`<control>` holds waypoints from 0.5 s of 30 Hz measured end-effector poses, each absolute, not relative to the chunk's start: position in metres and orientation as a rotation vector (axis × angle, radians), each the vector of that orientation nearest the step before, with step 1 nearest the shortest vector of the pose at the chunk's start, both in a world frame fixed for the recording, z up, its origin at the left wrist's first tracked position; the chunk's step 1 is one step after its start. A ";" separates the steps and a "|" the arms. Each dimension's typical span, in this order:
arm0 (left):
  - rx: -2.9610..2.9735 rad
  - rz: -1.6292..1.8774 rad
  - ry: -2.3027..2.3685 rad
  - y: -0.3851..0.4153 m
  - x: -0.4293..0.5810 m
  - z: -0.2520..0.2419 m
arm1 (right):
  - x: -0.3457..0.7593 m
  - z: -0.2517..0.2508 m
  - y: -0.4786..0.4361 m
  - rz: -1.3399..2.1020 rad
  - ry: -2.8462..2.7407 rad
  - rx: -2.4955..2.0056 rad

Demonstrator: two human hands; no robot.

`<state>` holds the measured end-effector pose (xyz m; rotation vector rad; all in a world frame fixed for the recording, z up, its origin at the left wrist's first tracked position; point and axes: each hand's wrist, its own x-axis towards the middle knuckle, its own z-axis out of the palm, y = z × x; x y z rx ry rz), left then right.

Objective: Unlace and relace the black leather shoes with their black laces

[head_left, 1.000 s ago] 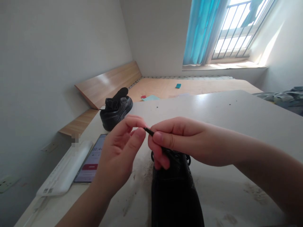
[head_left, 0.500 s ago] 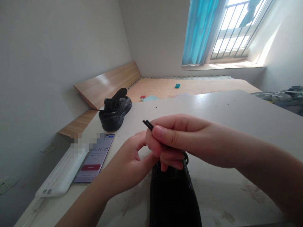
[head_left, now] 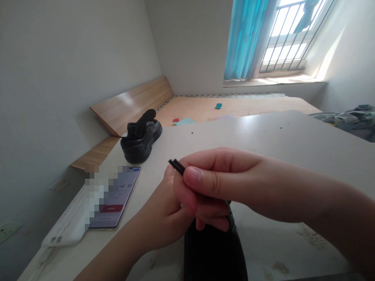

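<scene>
A black shoe [head_left: 213,253] lies on the white table [head_left: 263,136] right under my hands, toe toward me. My right hand [head_left: 216,183] pinches two black lace tips [head_left: 176,166] between thumb and forefinger; the tips stick out to the left above the shoe. My left hand [head_left: 164,214] sits lower, behind and under the right hand, fingers curled against the shoe's lace area; what it holds is hidden. A second black shoe [head_left: 141,137] stands at the table's far left edge.
A phone [head_left: 117,197] with a lit timer screen lies at the left, beside a white power strip [head_left: 70,222]. Wooden boards [head_left: 134,103] lean on the wall behind. A window with a blue curtain [head_left: 246,39] is at the back; bedding [head_left: 348,119] at far right.
My left hand let go of the lace tip and dropped below the right hand toward the shoe. My right hand now holds both lace tips together and has moved slightly closer.
</scene>
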<state>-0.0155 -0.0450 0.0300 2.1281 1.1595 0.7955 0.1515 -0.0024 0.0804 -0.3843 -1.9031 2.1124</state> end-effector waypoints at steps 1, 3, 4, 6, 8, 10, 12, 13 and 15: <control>2.141 0.797 1.147 -0.044 -0.016 0.032 | 0.152 0.081 -0.001 2.114 -1.901 -0.380; 2.093 0.804 1.188 -0.043 -0.017 0.032 | 0.152 0.081 -0.001 2.089 -1.933 -0.379; 2.056 0.797 1.225 -0.042 -0.018 0.030 | 0.153 0.082 -0.001 2.053 -1.971 -0.394; 2.026 0.777 1.263 -0.041 -0.020 0.025 | 0.155 0.084 -0.003 1.866 -2.092 -0.467; 2.068 0.731 1.221 -0.040 -0.023 0.020 | 0.158 0.085 -0.005 1.506 -2.260 -0.614; 2.130 0.658 1.177 -0.039 -0.025 0.016 | 0.162 0.084 -0.007 1.085 -2.469 -0.735; 2.182 0.577 1.174 -0.038 -0.026 0.014 | 0.163 0.082 -0.008 0.739 -2.685 -0.822; 2.203 0.549 1.173 -0.038 -0.025 0.013 | 0.162 0.080 -0.008 0.610 -2.766 -0.854; 2.223 0.528 1.155 -0.037 -0.024 0.011 | 0.158 0.076 -0.009 0.408 -2.840 -0.959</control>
